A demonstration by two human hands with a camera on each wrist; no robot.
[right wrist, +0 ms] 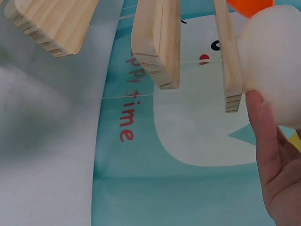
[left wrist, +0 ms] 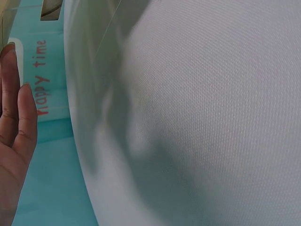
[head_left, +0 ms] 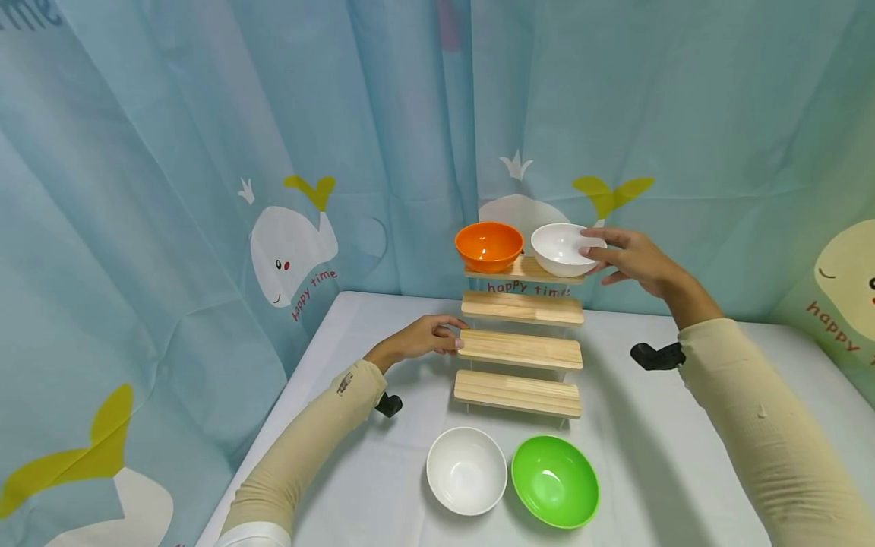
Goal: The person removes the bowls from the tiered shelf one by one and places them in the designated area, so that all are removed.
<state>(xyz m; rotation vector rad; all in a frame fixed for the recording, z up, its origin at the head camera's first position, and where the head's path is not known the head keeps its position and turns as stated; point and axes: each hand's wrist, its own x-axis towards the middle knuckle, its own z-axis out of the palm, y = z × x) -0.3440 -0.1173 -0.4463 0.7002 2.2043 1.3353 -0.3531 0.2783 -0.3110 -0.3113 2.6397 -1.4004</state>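
In the head view, a stand with stepped wooden shelves (head_left: 521,349) rises at the centre. On its top board sits an orange bowl (head_left: 488,246). Beside it, a white bowl (head_left: 562,251) overlaps the right part of that board. My right hand (head_left: 632,260) holds this bowl by its right rim, thumb and fingers around the edge; in the right wrist view, fingertips press its outer wall (right wrist: 275,66) close to the board's end. My left hand (head_left: 427,338) grips the left end of a middle board. Only part of that hand shows in the left wrist view.
A second white bowl (head_left: 467,471) and a green bowl (head_left: 555,482) stand side by side on the white tablecloth (head_left: 383,494), in front of the stand. A blue curtain (head_left: 410,114) with whale prints hangs right behind the table. Thin clear supports carry the boards.
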